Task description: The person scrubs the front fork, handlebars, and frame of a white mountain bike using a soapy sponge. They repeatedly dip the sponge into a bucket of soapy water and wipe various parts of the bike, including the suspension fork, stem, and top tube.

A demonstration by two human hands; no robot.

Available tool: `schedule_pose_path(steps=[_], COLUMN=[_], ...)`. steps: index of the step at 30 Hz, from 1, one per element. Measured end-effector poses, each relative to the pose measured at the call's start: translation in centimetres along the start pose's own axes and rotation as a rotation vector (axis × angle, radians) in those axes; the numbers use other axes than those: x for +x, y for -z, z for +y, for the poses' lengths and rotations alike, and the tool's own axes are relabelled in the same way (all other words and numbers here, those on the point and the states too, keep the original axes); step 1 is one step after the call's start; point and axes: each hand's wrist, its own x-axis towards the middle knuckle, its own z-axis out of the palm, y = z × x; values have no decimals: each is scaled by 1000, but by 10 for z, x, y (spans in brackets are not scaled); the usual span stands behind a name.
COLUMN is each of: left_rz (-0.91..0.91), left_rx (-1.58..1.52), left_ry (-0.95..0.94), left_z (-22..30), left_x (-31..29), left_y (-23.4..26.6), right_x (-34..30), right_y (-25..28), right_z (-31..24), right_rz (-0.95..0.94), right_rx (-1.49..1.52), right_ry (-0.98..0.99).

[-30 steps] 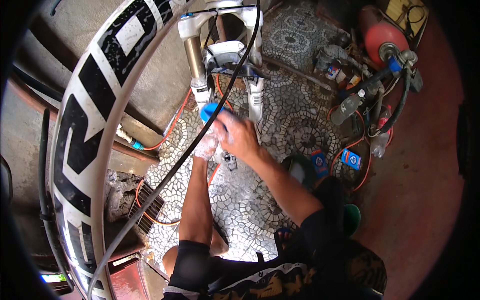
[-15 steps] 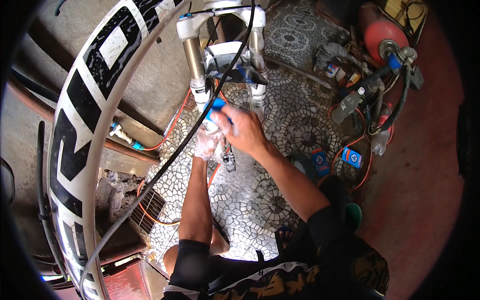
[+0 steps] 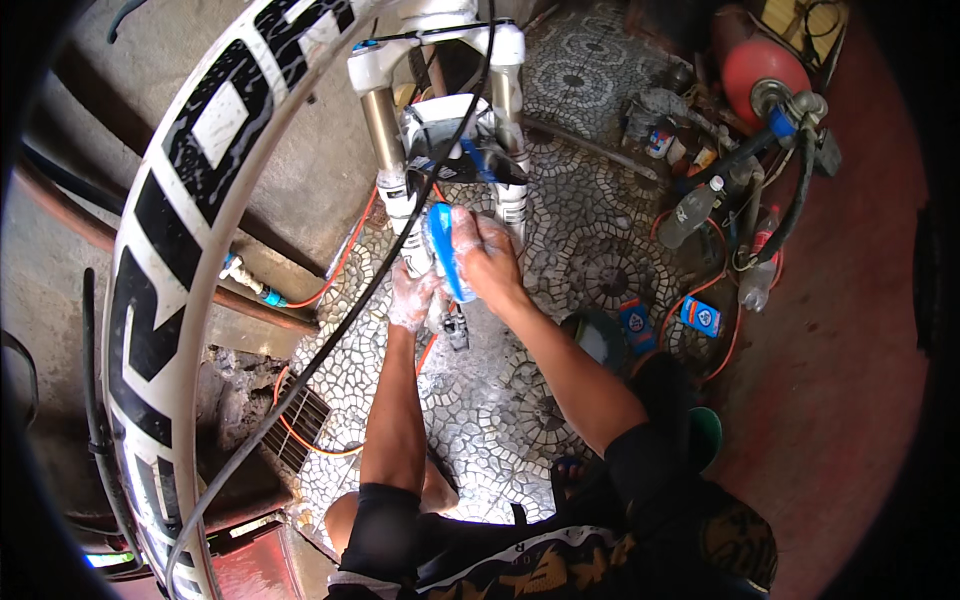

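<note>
A white bicycle suspension fork [image 3: 400, 203] with gold-coloured upper tubes stands in front of me. Suds cover my left hand [image 3: 410, 298], which is closed round the lower end of its left leg. My right hand [image 3: 485, 258], also wet with foam, grips a blue scrub brush [image 3: 441, 240]. The brush stands on edge beside that same leg, just above my left hand; its bristles are hard to make out. Across the fork passes a black cable [image 3: 350, 308], in front of its left leg. Foam hides part of the left fingers.
A large white-and-black bicycle frame tube [image 3: 150, 290] curves along the left. An orange hose [image 3: 322, 452] runs near a floor drain [image 3: 298, 420]. At right are plastic bottles [image 3: 690, 213], blue packets [image 3: 700, 316], a red tank [image 3: 765, 75] and a green bucket [image 3: 705, 437].
My right hand has turned the brush more upright and drawn it slightly toward me. My left hand stays on the lower fork leg. The whole view has shifted a little.
</note>
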Motion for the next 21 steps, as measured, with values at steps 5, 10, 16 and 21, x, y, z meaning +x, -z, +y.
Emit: schedule_pose_path(steps=[5,10,16,21], left_rz=[-12,140,100,24], left_rx=[-221,718,-129,-40], left_ry=[109,-431,122,87], left_z=[-35,-58,-35,-17], left_x=[3,18,19,11], left_y=[4,18,12,16], right_x=[-4,-10,2,12], right_y=[-12,-11,-10,-20], right_z=[-19,-40,-49,-48], right_rz=[-10,-99,-181,-167], right_rx=[670,412,14,156], right_ry=[260,-76,-42,-166])
